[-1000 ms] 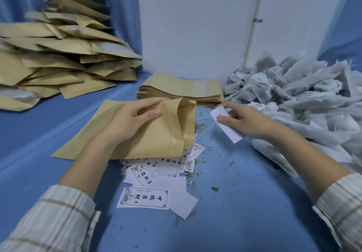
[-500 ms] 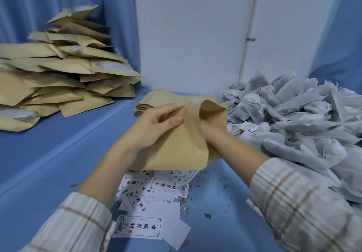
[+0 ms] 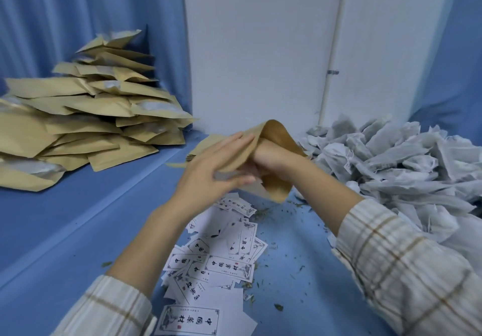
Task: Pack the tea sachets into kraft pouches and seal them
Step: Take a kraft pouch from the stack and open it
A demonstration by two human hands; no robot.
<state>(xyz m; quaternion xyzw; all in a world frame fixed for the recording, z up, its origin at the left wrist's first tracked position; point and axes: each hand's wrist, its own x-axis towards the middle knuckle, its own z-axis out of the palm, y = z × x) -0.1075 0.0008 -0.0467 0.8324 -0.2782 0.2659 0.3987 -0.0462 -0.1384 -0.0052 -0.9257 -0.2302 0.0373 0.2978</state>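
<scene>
The right hand (image 3: 263, 153) was sunk wrist-deep in the kraft pouch (image 3: 276, 174), its fingers hidden, grip impossible to tell. The left hand (image 3: 214, 174) lay flat-fingered against the pouch's outside, raised above scattered labels (image 3: 229, 265). Tea sachets (image 3: 407, 171) heaped right, filled pouches (image 3: 86, 121) left.

A white wall panel (image 3: 260, 48) stands at the back. A thin white pipe (image 3: 332, 56) runs down it, right of centre. Blue curtains (image 3: 65, 17) hang on both sides of the panel. Below it spreads the blue counter (image 3: 52, 218), evenly lit.
</scene>
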